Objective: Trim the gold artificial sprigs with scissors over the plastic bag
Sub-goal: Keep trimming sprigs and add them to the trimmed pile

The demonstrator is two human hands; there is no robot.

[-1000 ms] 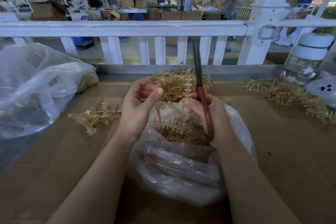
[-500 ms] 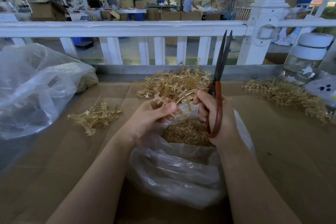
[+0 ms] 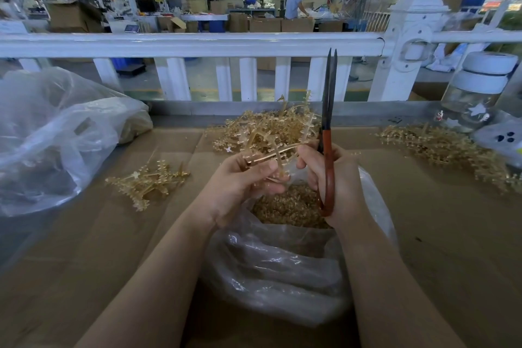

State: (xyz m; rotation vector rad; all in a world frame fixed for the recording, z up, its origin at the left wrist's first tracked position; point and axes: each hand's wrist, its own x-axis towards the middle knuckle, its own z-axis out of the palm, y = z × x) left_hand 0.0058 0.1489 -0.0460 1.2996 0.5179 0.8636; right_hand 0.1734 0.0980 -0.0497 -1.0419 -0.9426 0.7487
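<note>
1. Left hand (image 3: 240, 183) pinches a gold sprig (image 3: 278, 154) between thumb and curled fingers, over the bag mouth.
2. Right hand (image 3: 332, 181) wrapped round the red looped handle of the scissors (image 3: 327, 133); dark thin blades nearly together, pointing up and far.
3. Plastic bag (image 3: 282, 271): clear, crinkled, glossy, centre near; gold trimmings heaped inside.
4. Spiky gold sprig pile (image 3: 265, 128) just beyond the hands; small bunch (image 3: 147, 181) left; long pile (image 3: 449, 150) far right.
5. Flat matte cardboard surface (image 3: 113, 248); bare patches left and right of the bag.
6. Big clear bag (image 3: 53, 133) far left; white railing (image 3: 197, 44) along the far edge.
</note>
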